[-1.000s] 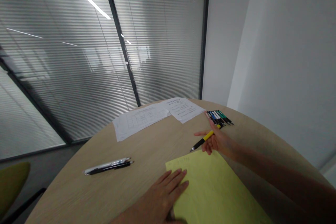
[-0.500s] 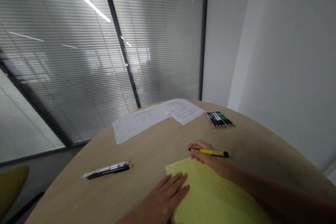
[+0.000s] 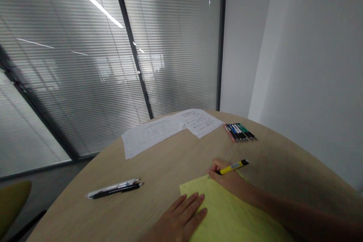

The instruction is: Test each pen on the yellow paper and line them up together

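Note:
My right hand (image 3: 225, 176) is closed round a yellow pen (image 3: 234, 166), its tip down at the top edge of a yellow sheet of paper (image 3: 227, 215). The pen's rear end points up and to the right. My left hand (image 3: 181, 221) lies flat with fingers stretched out on the sheet's left edge, pressing it to the round wooden table (image 3: 170, 162).
Several pens (image 3: 240, 132) lie in a row at the far right of the table. Two pens, one white and one black (image 3: 115, 189), lie side by side at the left. White printed sheets (image 3: 170, 128) lie at the far edge. Window blinds stand behind.
My right hand came back from the row of pens with the yellow pen, turned it into a writing grip and set its tip at the yellow sheet's top edge. The left hand stayed put.

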`<state>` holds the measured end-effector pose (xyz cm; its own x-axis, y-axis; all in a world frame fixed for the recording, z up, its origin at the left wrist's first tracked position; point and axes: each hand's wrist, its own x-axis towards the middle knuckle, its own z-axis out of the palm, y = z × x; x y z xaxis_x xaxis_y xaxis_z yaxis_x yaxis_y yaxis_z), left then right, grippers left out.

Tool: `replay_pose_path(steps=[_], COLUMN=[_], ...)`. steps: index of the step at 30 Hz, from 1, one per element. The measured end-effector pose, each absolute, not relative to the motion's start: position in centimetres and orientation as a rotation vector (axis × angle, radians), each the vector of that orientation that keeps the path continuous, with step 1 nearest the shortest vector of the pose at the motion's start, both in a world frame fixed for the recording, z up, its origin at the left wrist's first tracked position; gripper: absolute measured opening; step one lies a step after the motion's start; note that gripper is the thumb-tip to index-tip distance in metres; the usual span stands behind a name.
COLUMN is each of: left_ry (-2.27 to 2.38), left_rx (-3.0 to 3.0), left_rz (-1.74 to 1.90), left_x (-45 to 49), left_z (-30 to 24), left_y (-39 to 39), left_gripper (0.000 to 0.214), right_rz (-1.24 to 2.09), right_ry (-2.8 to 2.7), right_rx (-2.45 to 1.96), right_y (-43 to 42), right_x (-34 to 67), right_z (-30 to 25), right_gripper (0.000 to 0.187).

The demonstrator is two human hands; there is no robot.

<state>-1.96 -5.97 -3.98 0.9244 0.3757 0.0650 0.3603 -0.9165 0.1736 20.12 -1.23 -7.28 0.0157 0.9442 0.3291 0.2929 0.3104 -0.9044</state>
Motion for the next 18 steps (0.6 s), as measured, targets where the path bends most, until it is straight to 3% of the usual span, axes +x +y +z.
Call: replay_pose_path(steps=[8, 13, 18], left_ry=[0.512, 0.515, 0.585], left_rx=[3.057, 3.040, 2.996], left_rz=[0.102, 0.108, 0.210], left_x=[-2.5, -2.3, -1.9], left_z=[-9.2, -6.9, -2.8], left_y=[-3.5, -4.5, -6.6], left_gripper=[0.052, 0.049, 0.060], right_rz=[0.738, 0.721, 0.758], right_ry=[-1.536, -1.533, -1.598], right_rx=[-1.348, -1.346, -1.318], right_y=[-1.0, -0.9, -1.0], right_x=[19.8, 19.8, 20.0], right_z=[-7.2, -7.1, -7.4], right_gripper=[0.018, 0.018, 0.018])
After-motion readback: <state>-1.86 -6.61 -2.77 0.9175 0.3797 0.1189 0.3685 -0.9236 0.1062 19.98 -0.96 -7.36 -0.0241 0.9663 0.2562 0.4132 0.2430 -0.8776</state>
